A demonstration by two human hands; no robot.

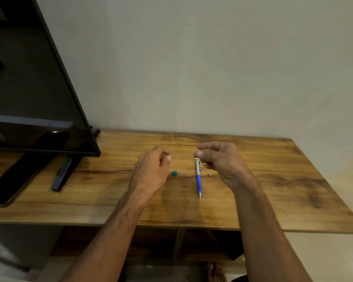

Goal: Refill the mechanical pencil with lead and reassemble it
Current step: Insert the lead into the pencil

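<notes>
Wood tabletop [263, 200] stretches bare toward your right edge; a monitor [29, 78] crowds the left. Your mechanical pencil [198, 178] lies between both hands, tip toward you. Left hand [151, 171] is loosely curled, its grip unclear; right hand [218, 159] hovers half-open, holding nothing.

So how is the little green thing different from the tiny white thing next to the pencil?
The green piece is bigger and blocky; the white piece is smaller and thin. The green piece lies left of the pencil, near the left hand; the white piece lies right, under the right hand. Both rest loose on the table.
</notes>
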